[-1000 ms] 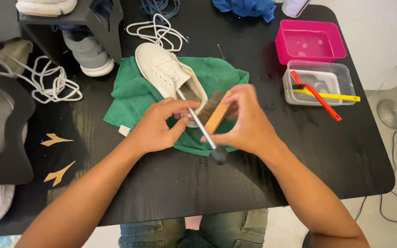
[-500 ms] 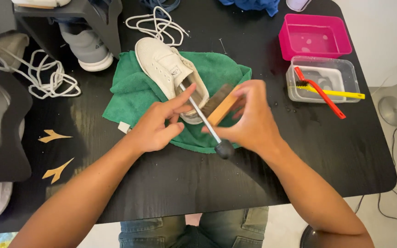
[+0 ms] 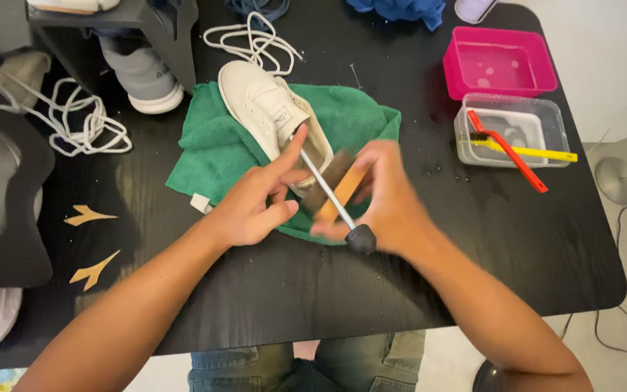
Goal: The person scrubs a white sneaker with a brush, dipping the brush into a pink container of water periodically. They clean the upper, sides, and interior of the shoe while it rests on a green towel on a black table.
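A white shoe [image 3: 263,109] lies on a green towel [image 3: 357,120] in the middle of the black table [image 3: 473,254]. A metal spring rod [image 3: 324,190] with a black knob [image 3: 361,238] sticks out of the shoe's opening toward me. My left hand [image 3: 252,207] braces the shoe's heel, its index finger stretched along the rod. My right hand [image 3: 393,199], blurred by motion, grips a wooden-backed brush [image 3: 337,190] whose bristles are against the heel, just right of the rod.
At the right a clear tray [image 3: 546,120] holds a red and a yellow brush, with a pink tub [image 3: 498,65] behind it. Loose white laces [image 3: 252,40] lie behind the shoe. A shoe rack [image 3: 161,29] with grey shoes stands at the back left.
My right hand and the brush have shifted along the shoe's heel in a scrubbing motion. My left index finger now stretches out along the rod. The shoe and towel stay put.
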